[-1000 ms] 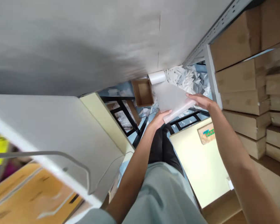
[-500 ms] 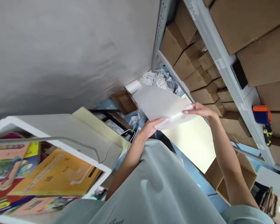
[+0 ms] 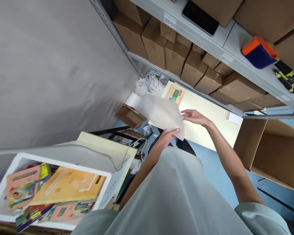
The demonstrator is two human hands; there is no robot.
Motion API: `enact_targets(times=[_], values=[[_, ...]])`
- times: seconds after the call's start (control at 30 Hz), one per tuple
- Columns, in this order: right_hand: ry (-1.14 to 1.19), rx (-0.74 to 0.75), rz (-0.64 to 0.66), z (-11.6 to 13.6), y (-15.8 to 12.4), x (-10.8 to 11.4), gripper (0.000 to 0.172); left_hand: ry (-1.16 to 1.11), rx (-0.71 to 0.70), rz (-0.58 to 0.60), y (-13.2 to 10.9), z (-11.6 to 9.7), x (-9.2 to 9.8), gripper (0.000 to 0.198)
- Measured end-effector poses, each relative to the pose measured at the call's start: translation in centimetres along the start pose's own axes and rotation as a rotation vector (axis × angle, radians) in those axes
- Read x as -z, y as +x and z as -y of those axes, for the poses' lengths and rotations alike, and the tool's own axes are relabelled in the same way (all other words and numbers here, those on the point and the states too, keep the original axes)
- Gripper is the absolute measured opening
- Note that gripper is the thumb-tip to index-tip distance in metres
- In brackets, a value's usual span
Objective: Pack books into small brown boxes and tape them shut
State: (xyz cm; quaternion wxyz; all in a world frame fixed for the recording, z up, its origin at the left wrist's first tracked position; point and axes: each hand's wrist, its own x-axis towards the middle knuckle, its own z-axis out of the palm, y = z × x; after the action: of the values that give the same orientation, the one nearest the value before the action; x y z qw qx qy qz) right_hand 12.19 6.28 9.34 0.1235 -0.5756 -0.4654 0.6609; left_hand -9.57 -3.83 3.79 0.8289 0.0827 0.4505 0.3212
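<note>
My left hand point(image 3: 167, 138) pinches the near corner of a thin, whitish translucent sheet point(image 3: 159, 111), which curves up over the table. My right hand point(image 3: 194, 117) is at the sheet's right edge, fingers stretched out with a gap between them and the thumb; whether the fingertips touch the sheet I cannot tell. The sheet's far end reaches a white roll point(image 3: 132, 99) by the wall. Beneath lies a cream tabletop point(image 3: 208, 130). On it, partly behind the sheet, is a flat peach-coloured item point(image 3: 175, 94) with green and pink print.
Shelves point(image 3: 196, 39) packed with cardboard boxes point(image 3: 175, 57) run above the table's far side. An open carton point(image 3: 276, 153) stands at the right. A white bin point(image 3: 109, 182) of printed packets is at the lower left. Crumpled white scraps point(image 3: 150, 84) lie by the wall.
The view has turned, showing more of the table and the peach-coloured item. My right hand has come off its grip on the sheet's edge; my left hand still holds it.
</note>
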Motion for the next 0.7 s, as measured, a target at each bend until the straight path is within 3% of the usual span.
enact_targets(times=[0.17,0.23,0.3,0.37,0.4,0.43,0.57,0.7], values=[[-0.001,0.115,-0.041,-3.2,-2.2,-1.4,0.115,0.186,-0.062,-0.018,1.5,4.0,-2.6,0.042],[-0.099,0.141,-0.133,-4.3,-3.3,-1.6,0.117,0.187,-0.085,-0.068,1.9,5.5,-3.8,0.038],[-0.215,0.123,-0.279,-5.5,-4.1,-1.6,0.092,0.181,-0.089,-0.095,2.1,6.9,-5.1,0.036],[-0.273,0.095,-0.423,-6.7,-4.6,-0.9,0.047,0.177,-0.082,-0.078,2.3,8.2,-6.6,0.037],[-0.264,0.094,-0.475,-7.4,-4.9,-0.2,0.033,0.174,-0.074,-0.063,2.4,8.8,-7.4,0.038],[-0.234,0.104,-0.512,-8.2,-5.2,0.7,0.031,0.168,-0.068,-0.051,2.5,9.5,-8.2,0.039],[-0.001,0.133,-0.591,-12.8,-8.3,6.0,0.049,0.152,-0.009,-0.028,3.2,12.8,-11.8,0.042],[0.222,0.052,-0.577,-18.6,-13.2,11.4,0.057,0.154,0.155,0.042,4.8,17.6,-15.9,0.042]])
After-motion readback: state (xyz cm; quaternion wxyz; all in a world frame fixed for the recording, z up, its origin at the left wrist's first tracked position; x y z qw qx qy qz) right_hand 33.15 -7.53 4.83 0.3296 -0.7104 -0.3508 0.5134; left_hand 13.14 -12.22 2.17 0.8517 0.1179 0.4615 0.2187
